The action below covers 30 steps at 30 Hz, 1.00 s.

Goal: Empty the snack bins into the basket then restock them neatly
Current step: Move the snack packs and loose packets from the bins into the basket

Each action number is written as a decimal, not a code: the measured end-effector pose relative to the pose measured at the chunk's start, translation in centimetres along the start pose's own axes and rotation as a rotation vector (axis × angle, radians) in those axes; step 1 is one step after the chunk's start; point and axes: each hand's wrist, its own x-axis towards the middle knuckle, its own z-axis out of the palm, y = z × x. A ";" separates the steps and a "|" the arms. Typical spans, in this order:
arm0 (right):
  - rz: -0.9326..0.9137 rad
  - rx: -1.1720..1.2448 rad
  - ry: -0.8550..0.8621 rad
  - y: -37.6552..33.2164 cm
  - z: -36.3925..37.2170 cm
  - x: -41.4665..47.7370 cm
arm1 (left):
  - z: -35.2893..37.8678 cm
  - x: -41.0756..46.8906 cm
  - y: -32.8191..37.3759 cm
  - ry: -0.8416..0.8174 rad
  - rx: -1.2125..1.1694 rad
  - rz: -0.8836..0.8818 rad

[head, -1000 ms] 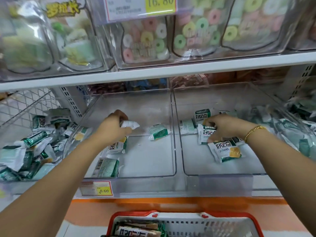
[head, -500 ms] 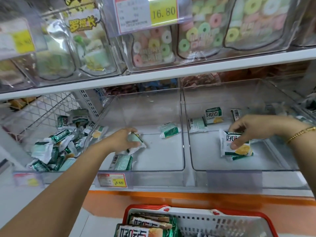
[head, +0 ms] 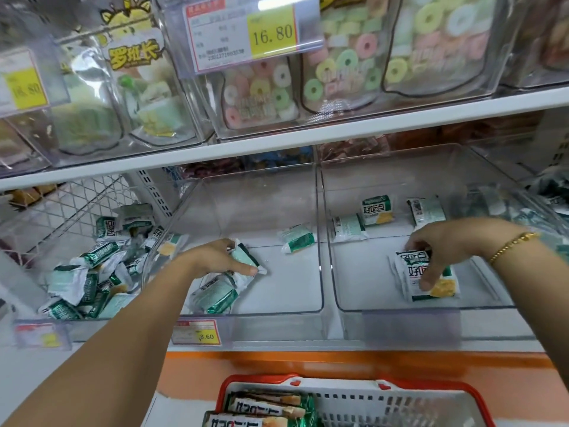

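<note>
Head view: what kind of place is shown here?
Probably a shop's snack aisle: a 16.80 price tag, clear bins holding wrapped snack packets, and a red-rimmed shopping basket below.

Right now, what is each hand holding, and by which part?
Left hand grips a green-white packet by its left end. Right hand pinches stacked packets at their top edge, thumb on the front.

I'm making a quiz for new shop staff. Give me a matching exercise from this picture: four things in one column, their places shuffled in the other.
Things:
1 left hand
2 right hand
3 basket
4 16.80 price tag

Places:
A above the upper shelf
B below the shelves, nearest the camera
C in the bin behind the 8.60 tag, gripping a snack packet
D in the neighbouring bin, holding stacked packets

Pairs: 1-C, 2-D, 3-B, 4-A
</note>
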 end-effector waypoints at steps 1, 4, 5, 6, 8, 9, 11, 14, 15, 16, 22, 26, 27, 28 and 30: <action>-0.003 0.000 0.008 0.0 0.1 -0.1 | 0.2 0.1 0.1 -0.012 0.055 -0.020; -0.029 -0.004 0.034 0.2 0.3 -0.4 | 0.9 -0.1 0.9 0.007 0.308 -0.038; -0.041 -0.016 0.052 0.2 0.4 -0.4 | 1.1 -0.3 1.2 0.031 0.382 -0.032; -0.055 -0.032 0.075 0.2 0.6 -0.5 | 1.2 -0.6 1.5 0.055 0.422 -0.020; -0.085 -0.044 0.117 0.3 0.7 -0.6 | 1.4 -1.1 1.8 0.091 0.381 0.017; -0.095 -0.036 0.130 0.4 0.8 -0.7 | 1.5 -1.4 1.9 0.121 0.339 0.054; -0.114 0.003 0.144 0.6 1.0 -1.2 | 1.9 -2.1 1.9 0.213 0.300 0.127; -0.100 0.082 0.198 0.9 1.5 -2.2 | 2.9 -3.5 2.3 0.314 0.274 0.201; -0.092 0.107 0.233 1.1 1.8 -2.5 | 3.1 -4.3 2.6 0.348 0.238 0.224; -0.091 0.119 0.274 1.2 2.0 -2.9 | 3.2 -5.3 3.0 0.385 0.177 0.244; -0.095 0.024 0.669 1.1 2.0 -6.7 | 5.4 -15.0 5.8 0.719 -0.228 0.526; -0.172 0.158 0.764 0.5 1.7 -12.4 | 10.5 -21.0 5.5 0.610 -0.353 0.616; -0.202 0.196 0.796 0.4 2.0 -14.1 | 12.3 -22.2 5.1 0.561 -0.353 0.613; -0.234 0.230 0.828 0.2 2.4 -15.7 | 14.0 -23.0 4.6 0.516 -0.349 0.608; -0.278 0.258 0.844 -0.4 4.0 -18.7 | 17.8 -24.0 3.0 0.422 -0.361 0.580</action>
